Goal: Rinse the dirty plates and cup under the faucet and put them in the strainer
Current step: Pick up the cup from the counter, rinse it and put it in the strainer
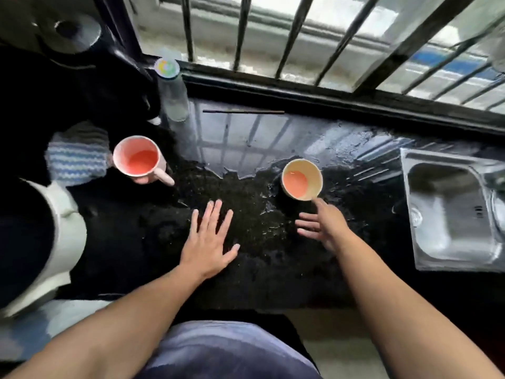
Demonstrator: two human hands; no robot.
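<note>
A cream-coloured handleless cup with orange liquid in its bottom (302, 179) is seen on the wet black speckled stone counter (246, 269), between the two hands and the barred window (300, 36). It is tilted, its long axis leaning so that the open mouth is turned up and toward the viewer. The right hand (318, 225) is held spread wide, nothing gripped, with one fingertip (314, 199) at the cup's near rim; whether it touches cannot be told. The left hand (209, 242) is laid flat and open over the counter, fingers pointed toward the window, nothing held. A pink handled mug holding orange liquid (138, 157) is set well to the left, its handle pointed toward the near right. A stainless steel sink (453, 212) is sunk in the counter at the far right, well apart from the cup.
</note>
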